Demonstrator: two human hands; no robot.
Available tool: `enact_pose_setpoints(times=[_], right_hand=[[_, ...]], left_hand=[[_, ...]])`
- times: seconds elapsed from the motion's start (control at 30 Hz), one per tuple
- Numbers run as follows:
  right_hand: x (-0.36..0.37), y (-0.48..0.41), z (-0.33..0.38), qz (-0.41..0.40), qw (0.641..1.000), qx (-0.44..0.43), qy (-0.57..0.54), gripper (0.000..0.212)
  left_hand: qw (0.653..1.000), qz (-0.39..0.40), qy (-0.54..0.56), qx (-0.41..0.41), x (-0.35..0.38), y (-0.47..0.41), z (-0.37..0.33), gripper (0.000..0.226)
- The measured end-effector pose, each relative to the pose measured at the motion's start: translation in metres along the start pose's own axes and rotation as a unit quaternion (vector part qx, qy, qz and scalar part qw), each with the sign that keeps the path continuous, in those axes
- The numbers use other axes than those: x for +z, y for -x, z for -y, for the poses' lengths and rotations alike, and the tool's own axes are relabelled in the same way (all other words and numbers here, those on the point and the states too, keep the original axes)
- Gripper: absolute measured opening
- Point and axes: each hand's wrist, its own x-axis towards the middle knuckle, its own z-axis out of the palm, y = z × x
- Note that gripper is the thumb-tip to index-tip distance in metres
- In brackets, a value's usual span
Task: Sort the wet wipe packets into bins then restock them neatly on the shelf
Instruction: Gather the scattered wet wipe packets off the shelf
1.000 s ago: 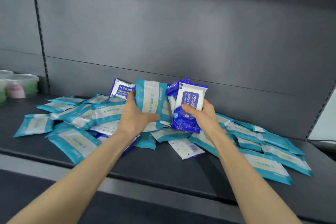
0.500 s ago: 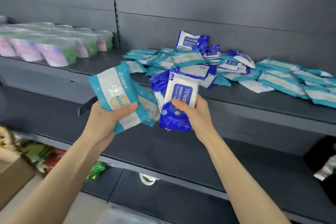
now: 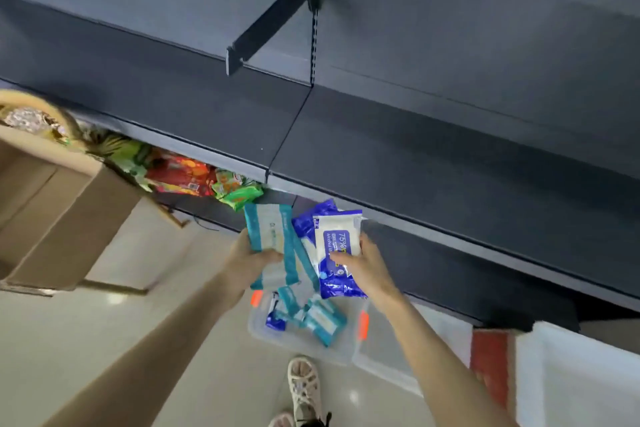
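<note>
cardboard box [image 3: 52, 218]: sits off to the left on the floor, well away from the action.
left hand [image 3: 247, 262]: fingers are curled round a small stack of teal wet wipe packets [image 3: 268, 229], thumb across the front. Probably bunched like that so one colour goes in together.
teal packets, direction: long axis runs away from the person toward the shelf [image 3: 415, 166]. Fronts face up and the top ends lean slightly left.
blue alcohol wipe packets [image 3: 341, 243]: just beside the teal ones. Long axis also points at the shelf, with the "75%" print running along it.
right hand [image 3: 369, 270]: grips the blue stack from the right, thumb on the label.
clear bin [image 3: 298, 345]: on the floor right under both hands, with mixed teal and blue packets [image 3: 322, 319] already inside.
second clear bin [image 3: 384, 354]: right next to it.
guess: the colours are kept in separate hands so each can drop into its own bin. Shelf restocking hasn't started.
</note>
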Motion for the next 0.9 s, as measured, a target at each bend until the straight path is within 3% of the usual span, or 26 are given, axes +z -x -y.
enact_pose_setpoints(times=[0.23, 0.43, 0.6, 0.73, 0.83, 0.9], right_hand=[[0.042, -0.088, -0.159, -0.034, 0.990, 0.134, 0.031, 0.026], [0.080, -0.145, -0.272, -0.046, 0.973, 0.218, 0.059, 0.024], [0.110, -0.182, -0.341, -0.076, 0.964, 0.233, 0.101, 0.020], [0.126, -0.190, -0.366, -0.083, 0.957, 0.257, 0.106, 0.019], [0.130, -0.177, -0.360, -0.078, 0.952, 0.265, 0.133, 0.046], [0.129, -0.162, -0.345, -0.063, 0.951, 0.256, 0.160, 0.051]], left_hand=[[0.980, 0.034, -0.136, -0.144, 0.022, -0.114, 0.137, 0.046], [0.951, 0.087, -0.243, -0.168, 0.030, -0.200, 0.238, 0.034], [0.942, 0.119, -0.254, -0.186, 0.022, -0.251, 0.301, 0.054], [0.936, 0.159, -0.237, -0.208, 0.008, -0.266, 0.329, 0.073], [0.924, 0.165, -0.279, -0.201, -0.003, -0.257, 0.329, 0.068], [0.909, 0.172, -0.337, -0.172, -0.010, -0.245, 0.317, 0.062]])
